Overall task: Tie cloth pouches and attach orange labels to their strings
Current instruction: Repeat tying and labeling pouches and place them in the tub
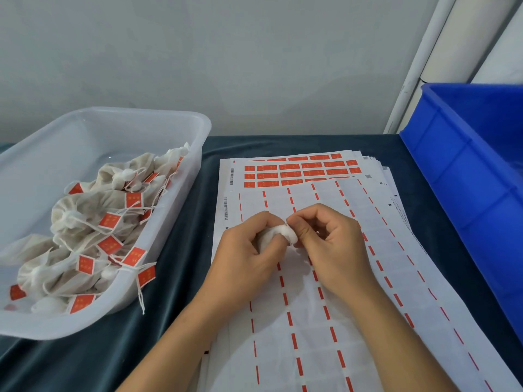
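We take this for a small packing workstation — hand assembly, not a home. A table (181, 278) under dark cloth carries stacked label sheets (311, 306), the top one peeled down to its backing, orange labels (300, 171) left on the sheet behind it. On the left a clear plastic tub (181, 210) holds finished, tagged pouches (85, 210); on the right stands a blue crate (464, 176) — against a bare grey wall (226, 52).
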A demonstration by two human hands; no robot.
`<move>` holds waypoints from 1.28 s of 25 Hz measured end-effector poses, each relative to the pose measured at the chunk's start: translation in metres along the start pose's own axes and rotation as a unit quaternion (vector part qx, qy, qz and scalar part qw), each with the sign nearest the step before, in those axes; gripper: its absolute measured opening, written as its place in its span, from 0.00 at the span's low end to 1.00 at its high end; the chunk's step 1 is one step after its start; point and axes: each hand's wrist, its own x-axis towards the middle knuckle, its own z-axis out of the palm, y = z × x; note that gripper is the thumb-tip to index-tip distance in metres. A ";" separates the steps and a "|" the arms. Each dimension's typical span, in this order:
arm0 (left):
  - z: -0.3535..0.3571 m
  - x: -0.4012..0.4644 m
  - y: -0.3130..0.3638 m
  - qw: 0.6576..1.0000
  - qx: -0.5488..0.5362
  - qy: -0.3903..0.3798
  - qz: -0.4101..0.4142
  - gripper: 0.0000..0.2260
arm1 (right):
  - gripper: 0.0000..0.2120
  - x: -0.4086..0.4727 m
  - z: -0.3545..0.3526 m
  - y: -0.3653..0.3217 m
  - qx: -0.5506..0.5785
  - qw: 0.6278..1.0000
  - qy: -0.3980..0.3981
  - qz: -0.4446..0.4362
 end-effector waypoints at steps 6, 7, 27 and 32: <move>0.002 0.005 -0.003 0.994 -0.074 0.065 -0.055 0.04 | 0.04 -0.003 0.005 0.002 -0.065 0.997 -0.015 -0.039; 0.002 0.006 -0.003 0.992 -0.085 0.068 -0.061 0.04 | 0.04 -0.004 0.006 0.001 -0.075 0.996 -0.019 -0.048; 0.000 0.007 -0.005 0.990 -0.084 0.037 -0.107 0.07 | 0.12 -0.006 0.006 -0.003 -0.055 0.994 -0.003 -0.089; -0.002 0.006 -0.006 0.992 -0.094 0.007 -0.081 0.09 | 0.06 -0.004 0.005 -0.002 -0.048 0.994 0.033 -0.092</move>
